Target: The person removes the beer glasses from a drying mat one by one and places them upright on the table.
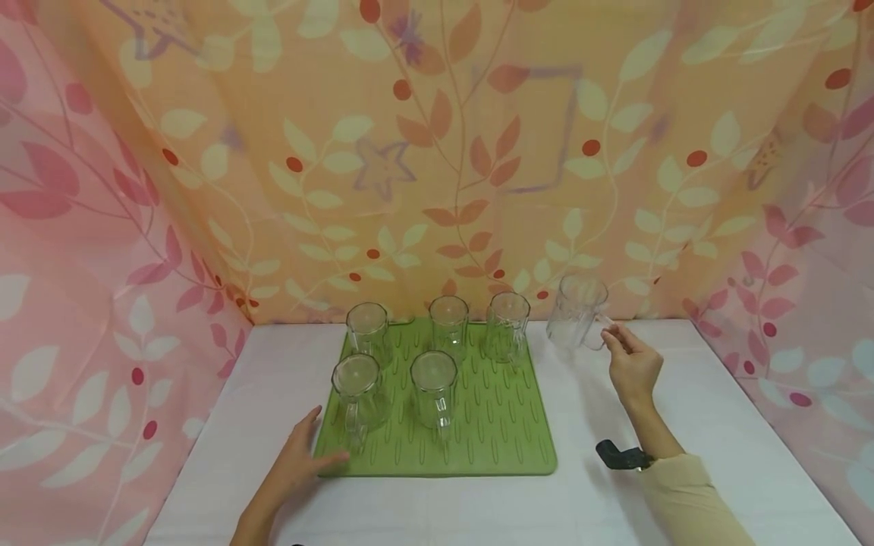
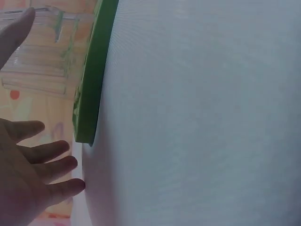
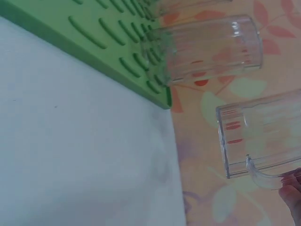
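Observation:
My right hand (image 1: 635,365) pinches the handle of a clear glass mug (image 1: 572,315) to the right of the green ridged mat (image 1: 495,440). In the right wrist view this mug (image 3: 261,136) hangs above the white tabletop, with part of the thumb and fingers at its handle. My left hand (image 1: 295,453), fingers spread and holding nothing, is at the mat's front left corner. Closest to it on the mat is a clear mug (image 1: 358,390) with its handle facing the front. Another mug (image 1: 434,387) stands to that one's right.
Along the mat's back edge stand three more clear mugs: one at the left (image 1: 367,334), one in the middle (image 1: 448,326) and one at the right (image 1: 507,326). A patterned cloth backdrop (image 1: 451,152) rises behind the white table (image 1: 478,516) and at both sides.

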Tool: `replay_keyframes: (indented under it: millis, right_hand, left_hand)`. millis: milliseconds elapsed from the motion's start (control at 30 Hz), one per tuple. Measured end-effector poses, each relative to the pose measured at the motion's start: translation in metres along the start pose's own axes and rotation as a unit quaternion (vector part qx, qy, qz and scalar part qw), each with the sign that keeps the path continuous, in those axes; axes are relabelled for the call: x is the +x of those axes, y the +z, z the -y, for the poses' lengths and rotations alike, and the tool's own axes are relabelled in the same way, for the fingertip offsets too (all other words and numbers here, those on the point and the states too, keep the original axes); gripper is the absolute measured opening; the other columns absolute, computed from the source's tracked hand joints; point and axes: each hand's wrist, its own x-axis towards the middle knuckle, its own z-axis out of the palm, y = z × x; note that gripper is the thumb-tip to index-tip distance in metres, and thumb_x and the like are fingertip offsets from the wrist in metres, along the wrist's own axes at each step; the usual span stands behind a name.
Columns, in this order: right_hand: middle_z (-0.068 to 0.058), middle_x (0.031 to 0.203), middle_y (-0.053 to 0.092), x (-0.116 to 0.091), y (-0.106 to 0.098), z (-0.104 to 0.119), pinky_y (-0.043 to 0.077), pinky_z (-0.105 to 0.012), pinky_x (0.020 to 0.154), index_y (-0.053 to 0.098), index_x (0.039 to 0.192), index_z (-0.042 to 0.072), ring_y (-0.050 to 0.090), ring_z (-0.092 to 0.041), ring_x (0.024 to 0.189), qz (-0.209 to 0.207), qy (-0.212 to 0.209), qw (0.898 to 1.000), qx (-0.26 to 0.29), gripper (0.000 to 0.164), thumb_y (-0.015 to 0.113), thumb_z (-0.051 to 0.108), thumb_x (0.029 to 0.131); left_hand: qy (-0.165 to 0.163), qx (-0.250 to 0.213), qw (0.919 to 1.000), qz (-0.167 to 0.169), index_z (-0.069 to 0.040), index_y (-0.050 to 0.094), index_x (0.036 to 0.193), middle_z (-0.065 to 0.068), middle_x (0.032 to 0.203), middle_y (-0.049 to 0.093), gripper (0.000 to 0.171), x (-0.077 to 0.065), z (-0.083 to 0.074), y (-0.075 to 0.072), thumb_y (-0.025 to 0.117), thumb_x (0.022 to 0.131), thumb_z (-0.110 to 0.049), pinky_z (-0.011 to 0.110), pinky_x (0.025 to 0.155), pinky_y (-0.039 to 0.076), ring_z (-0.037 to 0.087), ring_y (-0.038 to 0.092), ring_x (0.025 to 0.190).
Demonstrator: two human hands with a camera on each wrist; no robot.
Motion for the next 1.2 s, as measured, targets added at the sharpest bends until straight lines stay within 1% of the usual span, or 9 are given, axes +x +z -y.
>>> replay_keyframes:
  millis: [100,200,300,433,567,700,833,1000,1200]
  right_hand:
    - [0.018,0.076,0.068,-0.003,0.003,-0.008,0.047,-0.001,0.060,0.073,0.097,-0.012,0.059,0.014,0.063,-0.006,0.008,1.000,-0.016,0.018,0.073,-0.002,0.083]
    - [-0.002,0.078,0.075,-0.006,0.007,-0.016,0.046,0.000,0.058,0.073,0.097,-0.011,0.057,0.016,0.062,-0.010,0.011,0.999,-0.046,0.018,0.074,0.002,0.084]
    - [-0.020,0.083,0.074,-0.008,0.009,-0.021,0.044,0.000,0.057,0.073,0.096,-0.011,0.055,0.018,0.062,-0.012,0.007,0.997,-0.073,0.018,0.073,0.002,0.084]
    - [-0.028,0.085,0.071,-0.010,0.013,-0.027,0.041,0.001,0.055,0.073,0.092,-0.011,0.052,0.018,0.060,-0.015,0.000,0.997,-0.080,0.013,0.073,-0.001,0.083]
    - [-0.027,0.082,0.070,-0.012,0.017,-0.032,0.037,0.000,0.051,0.073,0.088,-0.009,0.048,0.018,0.057,-0.017,0.001,0.996,-0.092,0.009,0.073,-0.002,0.083]
    - [-0.024,0.079,0.071,-0.013,0.020,-0.038,0.036,-0.001,0.049,0.073,0.086,-0.008,0.048,0.019,0.056,-0.017,0.011,0.994,-0.106,0.007,0.073,-0.001,0.083]
    - [-0.027,0.080,0.071,-0.015,0.020,-0.041,0.037,0.001,0.050,0.073,0.087,-0.009,0.050,0.020,0.058,-0.015,0.009,0.995,-0.098,0.009,0.072,-0.001,0.084]
    - [-0.027,0.078,0.071,-0.014,0.022,-0.044,0.035,0.003,0.053,0.073,0.086,-0.010,0.046,0.025,0.059,-0.020,-0.007,0.994,-0.105,0.011,0.073,0.001,0.084]
    - [-0.027,0.080,0.071,-0.013,0.024,-0.048,0.035,0.003,0.054,0.072,0.085,-0.010,0.047,0.024,0.059,-0.022,-0.010,0.994,-0.103,0.008,0.073,-0.003,0.082]
  left_hand:
    - [0.014,-0.004,0.9999,0.003,0.009,0.020,0.150,0.036,0.151,0.028,0.110,0.001,0.002,0.003,0.084,0.073,-0.036,0.067,0.113,0.025,0.053,0.026,0.140]
    - [0.040,-0.002,0.9992,0.001,0.011,0.024,0.148,0.035,0.148,0.035,0.109,0.002,0.003,0.005,0.086,0.070,-0.035,0.065,0.113,0.027,0.052,0.033,0.138]
    - [0.058,0.010,0.9983,-0.006,0.011,0.030,0.146,0.033,0.145,0.041,0.107,0.003,0.002,0.007,0.088,0.068,-0.034,0.065,0.112,0.029,0.051,0.037,0.135]
    - [0.045,0.046,0.9979,-0.007,0.012,0.031,0.145,0.034,0.144,0.041,0.108,0.000,0.002,0.007,0.089,0.066,-0.034,0.066,0.111,0.030,0.053,0.036,0.134]
    - [0.022,0.075,0.9969,-0.003,0.012,0.029,0.145,0.034,0.145,0.038,0.111,-0.001,0.001,0.008,0.089,0.065,-0.034,0.066,0.111,0.031,0.053,0.033,0.135]
    - [0.016,0.086,0.9962,-0.001,0.013,0.031,0.145,0.035,0.144,0.037,0.110,-0.001,0.000,0.007,0.090,0.064,-0.032,0.067,0.110,0.031,0.054,0.031,0.135]
    - [0.015,0.096,0.9952,0.001,0.013,0.031,0.145,0.035,0.145,0.037,0.111,-0.001,0.000,0.007,0.091,0.063,-0.032,0.066,0.110,0.031,0.054,0.031,0.135]
    - [0.019,0.108,0.9939,0.006,0.015,0.029,0.144,0.035,0.145,0.037,0.115,-0.002,-0.001,0.007,0.092,0.061,-0.032,0.066,0.109,0.033,0.055,0.031,0.135]
    - [0.015,0.114,0.9933,0.012,0.015,0.029,0.145,0.034,0.146,0.036,0.116,0.000,-0.002,0.006,0.092,0.060,-0.032,0.066,0.109,0.032,0.054,0.030,0.135]
